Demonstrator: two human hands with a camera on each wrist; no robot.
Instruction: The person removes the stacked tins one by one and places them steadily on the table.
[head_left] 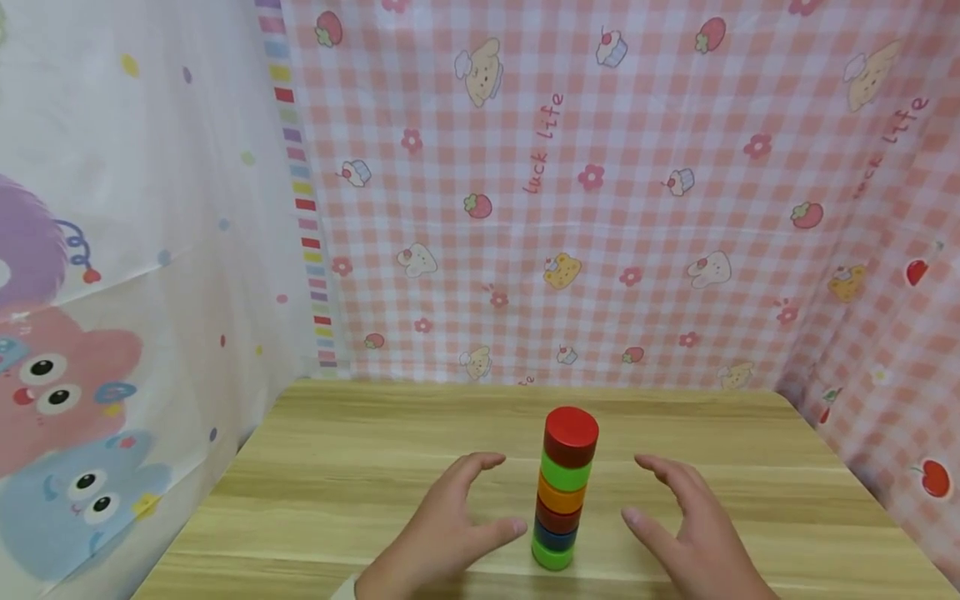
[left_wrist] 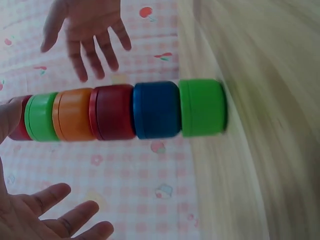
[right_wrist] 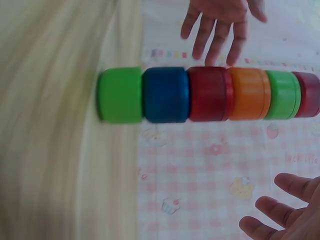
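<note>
A tall tower [head_left: 561,492] of 6 round blocks stands upright on the wood table [head_left: 360,467], btwn the person's 2 hands & near the front edge of the head view. From bottom to top: low green block [head_left: 552,558], blue block [head_left: 555,538], dark red block [head_left: 557,522], orange block [head_left: 562,500], high green block [head_left: 566,476], then top red block [head_left: 572,427]. Each sits right on the one below, w/ sides lined up pretty well.

L hand [head_left: 450,521] is on the tower's L side, R hand [head_left: 693,533] on its R side. Both have loose fingers, a bit bent & spread, w/ nothing in their grip. Head view shows a gap btwn each hand & the blocks; the L thumb is closer, just beside the tower. A bit of pale sleeve [head_left: 344,591] shows at the L wrist.

At the back hangs a pink & white check cloth [head_left: 517,242] w/ strawberries, cupcakes, flowers etc. On the L is a white cloth [head_left: 202,125] w/ dots & big-eyed cartoon pals.
</note>
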